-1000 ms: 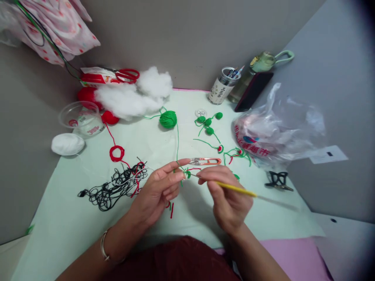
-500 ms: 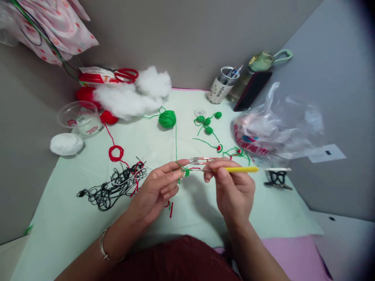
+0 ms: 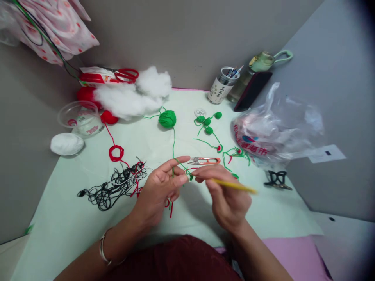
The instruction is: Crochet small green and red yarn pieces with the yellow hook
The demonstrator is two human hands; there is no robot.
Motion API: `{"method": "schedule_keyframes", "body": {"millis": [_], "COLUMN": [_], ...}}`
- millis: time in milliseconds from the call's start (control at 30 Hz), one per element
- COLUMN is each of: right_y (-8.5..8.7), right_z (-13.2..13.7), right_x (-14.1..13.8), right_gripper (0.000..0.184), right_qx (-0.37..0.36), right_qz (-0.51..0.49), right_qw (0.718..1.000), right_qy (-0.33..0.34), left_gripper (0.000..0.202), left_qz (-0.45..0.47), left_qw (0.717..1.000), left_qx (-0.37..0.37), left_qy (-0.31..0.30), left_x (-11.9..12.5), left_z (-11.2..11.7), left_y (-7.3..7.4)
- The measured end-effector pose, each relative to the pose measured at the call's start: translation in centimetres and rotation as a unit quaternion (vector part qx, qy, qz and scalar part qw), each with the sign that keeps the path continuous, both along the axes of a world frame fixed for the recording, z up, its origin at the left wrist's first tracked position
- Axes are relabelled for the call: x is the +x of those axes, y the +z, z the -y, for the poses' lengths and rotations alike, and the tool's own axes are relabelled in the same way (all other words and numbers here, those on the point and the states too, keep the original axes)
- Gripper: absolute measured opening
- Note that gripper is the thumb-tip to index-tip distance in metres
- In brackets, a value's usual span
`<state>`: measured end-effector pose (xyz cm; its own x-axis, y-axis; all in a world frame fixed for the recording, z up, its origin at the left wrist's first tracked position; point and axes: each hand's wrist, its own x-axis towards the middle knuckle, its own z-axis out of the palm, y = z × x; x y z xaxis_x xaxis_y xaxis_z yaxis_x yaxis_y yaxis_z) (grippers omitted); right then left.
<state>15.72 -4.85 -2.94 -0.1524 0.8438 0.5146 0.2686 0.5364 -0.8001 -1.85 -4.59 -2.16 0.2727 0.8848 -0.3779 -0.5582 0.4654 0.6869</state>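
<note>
My left hand [image 3: 164, 185] pinches a small green crochet piece [image 3: 191, 177] between thumb and fingers, and its index finger stretches out with green yarn [image 3: 174, 146] over it. That yarn runs up to a green yarn ball [image 3: 167, 119]. In my right hand [image 3: 228, 197] is a crochet hook with a yellow handle [image 3: 234, 185]; its thin metal end reaches the green piece, and the tip is hard to make out. Just beyond my fingers lie orange thread snips [image 3: 205, 160] on the table. Small green crocheted balls [image 3: 208, 130] and red-and-green pieces [image 3: 219, 148] lie farther back.
Tangled black cord [image 3: 108, 187] and a red yarn ring [image 3: 116, 153] lie left. White stuffing [image 3: 125, 99], red scissors [image 3: 126, 75] and a clear tub [image 3: 84, 123] are at the back left. A pen can [image 3: 219, 88], phone [image 3: 252, 91] and plastic bag [image 3: 275, 128] stand right.
My right hand has moved down and slightly left, tilting the yellow hook. The snips and a green piece behind it are now uncovered. My left index finger has lifted slightly.
</note>
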Motion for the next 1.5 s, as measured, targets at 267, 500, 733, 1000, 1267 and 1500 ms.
{"method": "schedule_keyframes", "body": {"millis": [267,500,733,1000,1267,1500], "right_y": [-0.3,-0.6,-0.7,-0.1,-0.1,-0.7], "right_z": [0.0,-0.2,-0.3,-0.8,-0.8,0.3], "right_x": [-0.2,-0.8,-0.4,-0.6,-0.3,0.2], "right_gripper": [0.026,0.025,0.023,0.013,0.019,0.031], "right_qx": [0.067,0.055,0.023,-0.101,-0.161,0.128], "right_qz": [0.028,0.063,-0.035,-0.152,-0.232,0.187], "right_qw": [0.997,0.996,0.997,0.983,0.957,0.974], "right_qy": [-0.042,-0.036,-0.057,0.03,0.064,0.004], "left_gripper": [0.04,0.053,0.035,0.036,0.029,0.045], "left_qz": [0.044,-0.046,0.051,0.011,0.005,0.015], "left_qw": [0.997,0.998,0.997,0.999,0.999,0.999], "left_qx": [-0.048,0.029,-0.045,-0.003,-0.006,-0.029], "left_qy": [-0.035,0.011,-0.039,-0.037,-0.045,-0.015], "left_x": [-0.2,0.4,-0.2,0.2,-0.3,0.1], "left_z": [-0.3,0.4,-0.2,0.0,-0.1,0.1], "left_y": [-0.3,-0.2,-0.4,0.0,-0.3,-0.1]}}
